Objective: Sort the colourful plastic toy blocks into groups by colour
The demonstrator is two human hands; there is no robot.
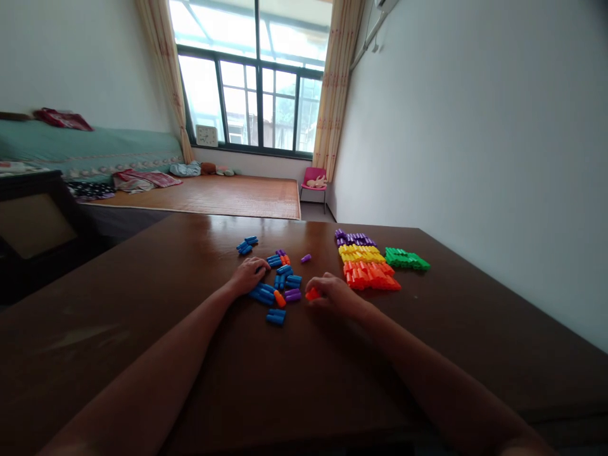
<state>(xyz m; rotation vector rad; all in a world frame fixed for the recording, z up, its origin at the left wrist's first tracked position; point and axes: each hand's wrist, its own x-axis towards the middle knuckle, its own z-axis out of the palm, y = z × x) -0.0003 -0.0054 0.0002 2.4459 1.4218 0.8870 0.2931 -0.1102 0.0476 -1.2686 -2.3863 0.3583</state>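
Note:
My right hand (332,291) is closed with its fingertips on an orange plastic piece (313,294), small and bullet-shaped, at the right of a loose mixed group. On the group's left side, my left hand (249,276) rests low over the table, fingers bent and a little apart, with nothing visible in them. Blue pieces (263,292) lie just below its fingers, and more blue pieces (273,261) are beyond its fingertips. Among them are a purple pair (292,295) and a single orange piece (280,299). Nearest me lies another blue pair (276,316).
Sorted rows stand at the right of the brown table (266,380): purple (355,239), yellow (361,254), orange (370,276) and, farther right, green (406,258). Several blue pieces (247,245) and a lone purple piece (306,258) lie farther back. Behind the table is a bed (237,196).

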